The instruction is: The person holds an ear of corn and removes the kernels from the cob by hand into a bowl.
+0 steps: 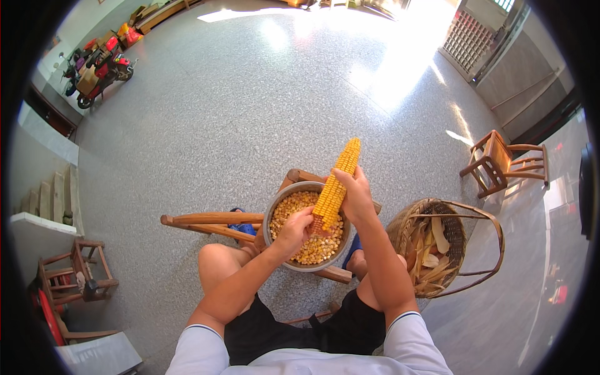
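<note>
Over a round metal basin (307,269) I hold a yellow ear of dried corn (338,187), tilted with its tip pointing up and away from me. My right hand (357,194) grips the middle of the ear from the right, thumb across the kernels. At the lower end, my left hand (291,234) holds the ear with its thumb against the rows. Reddish bare cob shows at that end, where kernels are gone. Loose yellow corn kernels (318,253) fill much of the basin. The basin sits on a wooden chair or stool (211,219) between my legs.
A wicker basket (417,213) with a tall handle and dry corn husks (433,262) stands by my right knee. Wooden chairs stand at the right (499,159) and left (77,276). A red motor scooter (101,70) is parked at the far left, beyond a staircase (51,199).
</note>
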Action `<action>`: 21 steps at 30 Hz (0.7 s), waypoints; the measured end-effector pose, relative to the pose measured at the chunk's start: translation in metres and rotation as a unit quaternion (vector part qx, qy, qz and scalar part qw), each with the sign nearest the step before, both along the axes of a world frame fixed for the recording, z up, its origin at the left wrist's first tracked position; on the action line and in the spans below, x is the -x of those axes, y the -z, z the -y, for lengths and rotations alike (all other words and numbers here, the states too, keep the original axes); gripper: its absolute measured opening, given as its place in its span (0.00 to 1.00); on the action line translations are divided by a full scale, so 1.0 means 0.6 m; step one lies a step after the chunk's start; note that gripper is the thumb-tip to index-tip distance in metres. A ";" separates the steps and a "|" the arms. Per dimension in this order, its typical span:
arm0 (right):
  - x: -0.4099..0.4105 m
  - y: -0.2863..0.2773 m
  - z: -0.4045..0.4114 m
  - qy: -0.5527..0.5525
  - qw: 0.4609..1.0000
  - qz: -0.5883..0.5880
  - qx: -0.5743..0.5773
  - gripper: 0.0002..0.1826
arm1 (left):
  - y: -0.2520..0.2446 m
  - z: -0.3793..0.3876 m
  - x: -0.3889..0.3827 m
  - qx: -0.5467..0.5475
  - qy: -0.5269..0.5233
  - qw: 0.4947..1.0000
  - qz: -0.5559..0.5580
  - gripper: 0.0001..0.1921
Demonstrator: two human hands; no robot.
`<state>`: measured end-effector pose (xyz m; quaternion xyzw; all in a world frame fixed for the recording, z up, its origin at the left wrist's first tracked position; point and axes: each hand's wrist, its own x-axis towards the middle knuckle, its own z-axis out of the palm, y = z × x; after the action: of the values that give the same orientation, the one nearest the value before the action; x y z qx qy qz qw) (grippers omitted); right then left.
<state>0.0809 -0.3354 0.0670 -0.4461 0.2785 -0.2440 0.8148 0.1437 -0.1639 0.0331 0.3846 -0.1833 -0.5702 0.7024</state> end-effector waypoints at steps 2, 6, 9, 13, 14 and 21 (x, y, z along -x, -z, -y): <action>0.001 0.004 0.003 -0.012 0.998 0.047 -0.043 0.25 | -0.006 0.000 0.002 -0.013 -0.022 1.000 -0.004 0.23; -0.001 -0.009 -0.005 -0.004 0.999 0.036 -0.014 0.28 | -0.023 -0.001 0.007 -0.028 -0.066 0.997 0.016 0.24; -0.004 -0.009 -0.004 0.005 0.999 0.043 -0.005 0.29 | -0.022 -0.004 0.004 -0.026 -0.053 0.997 0.046 0.25; -0.006 0.008 -0.002 0.007 0.996 0.076 -0.052 0.24 | -0.031 -0.004 0.009 -0.005 -0.032 0.999 0.006 0.26; -0.007 0.008 -0.004 0.021 0.995 0.068 -0.066 0.22 | -0.035 -0.004 0.010 0.006 -0.025 1.000 0.008 0.28; -0.007 -0.010 -0.009 0.013 0.993 0.027 -0.115 0.22 | -0.025 -0.007 0.000 0.009 0.038 0.998 0.057 0.37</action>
<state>0.0852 -0.3303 0.0731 -0.3392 0.2881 -0.2326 0.8648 0.1434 -0.1600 0.0481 0.4030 -0.2422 -0.5724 0.6718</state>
